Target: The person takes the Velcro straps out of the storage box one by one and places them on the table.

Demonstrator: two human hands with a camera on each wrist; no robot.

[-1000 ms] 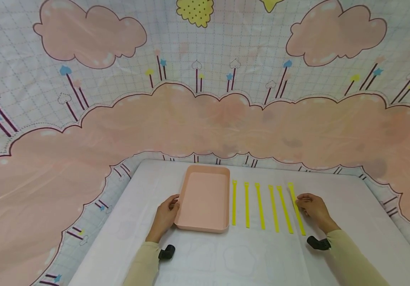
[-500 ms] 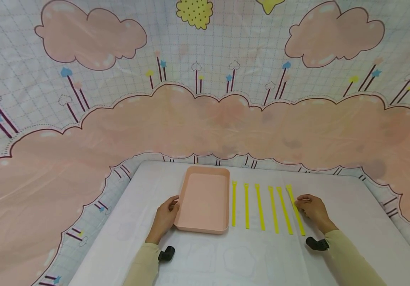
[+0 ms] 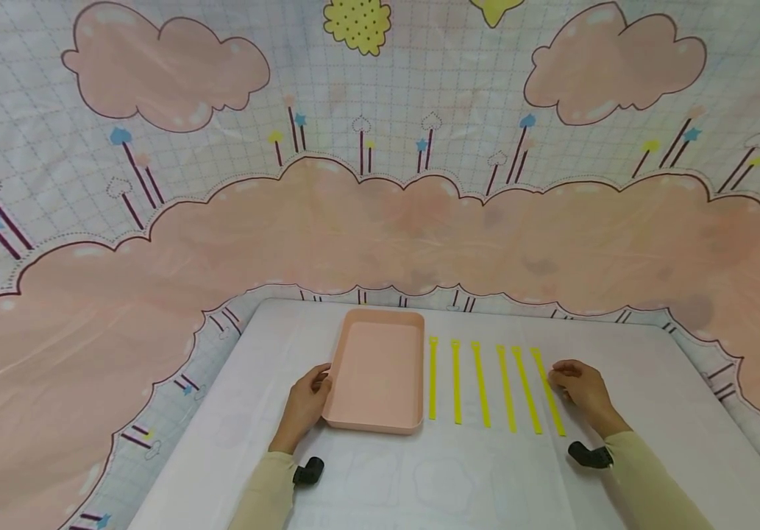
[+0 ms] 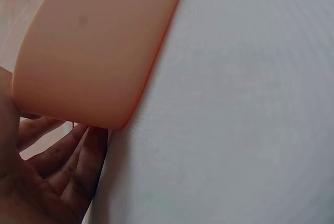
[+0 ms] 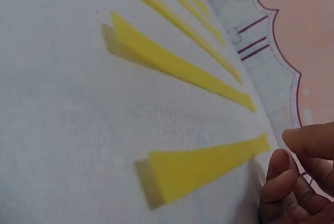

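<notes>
At the left edge of a shallow peach-coloured tray (image 3: 380, 368), my left hand (image 3: 305, 406) holds the side. In the left wrist view its fingers (image 4: 86, 169) reach behind the end of the tray wall (image 4: 88, 62). To the right of the tray several thin yellow strips (image 3: 481, 386), each with a small forked head at the far end, lie in a row. My right hand (image 3: 586, 396) hovers right beside the rightmost strip (image 3: 550, 397), its fingers loosely bent and holding nothing. The right wrist view shows that strip (image 5: 209, 169) lying free before the fingertips.
A white-covered table (image 3: 419, 478) carries everything. Behind it hangs a printed cloth (image 3: 452, 235) with clouds and stars. Both wrists wear a small black camera mount (image 3: 588, 454).
The rightmost strip's far end has come down and toward me, into line with the others. My right fingers have let go of it. The left hand and the tray stay put.
</notes>
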